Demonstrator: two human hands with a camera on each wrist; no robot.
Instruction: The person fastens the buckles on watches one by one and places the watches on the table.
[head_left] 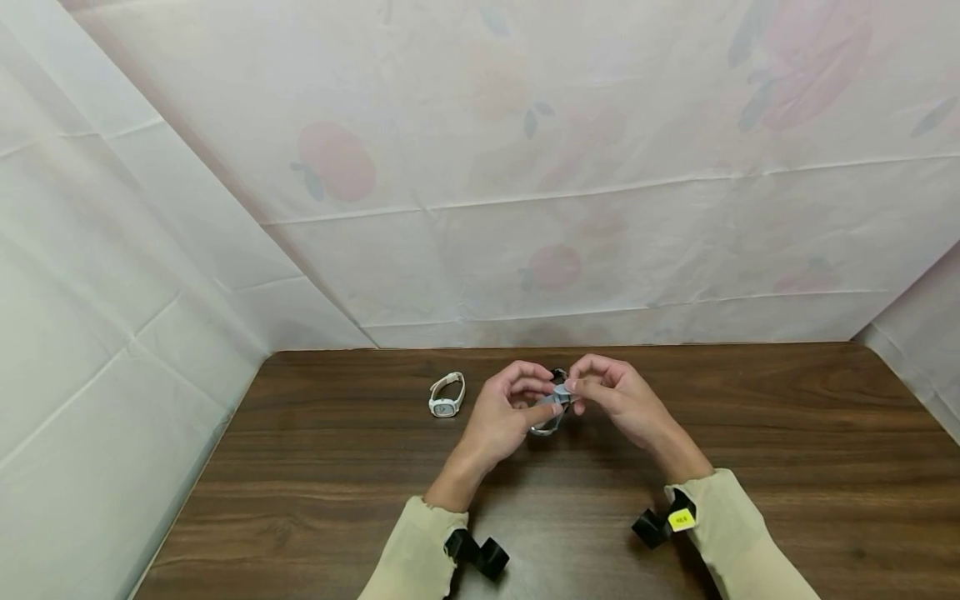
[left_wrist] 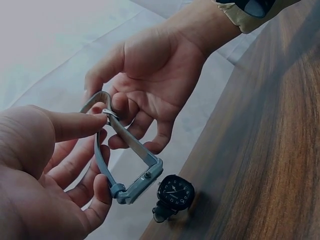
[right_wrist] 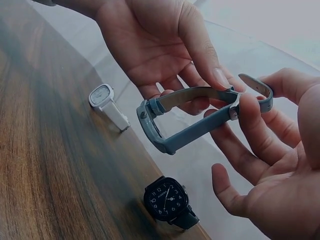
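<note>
The grey-blue leather-strapped wristwatch (right_wrist: 165, 127) hangs above the dark wooden bench (head_left: 750, 433), between both hands. Its strap ends meet at the buckle, pinched by the left hand (head_left: 498, 417) and right hand (head_left: 622, 400); its case points down and away from the palms.

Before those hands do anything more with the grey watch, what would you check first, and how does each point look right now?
1. Grey watch with grey strap held off the dark wooden table: ok.
2. Left hand pinches the strap: ok.
3. Right hand pinches the strap at the buckle: ok.
4. Strap end through the buckle: ok; pin seated: cannot tell.
5. Black-faced watch lies apart, below the hands: ok.
6. White watch lies apart, to the left: ok.
</note>
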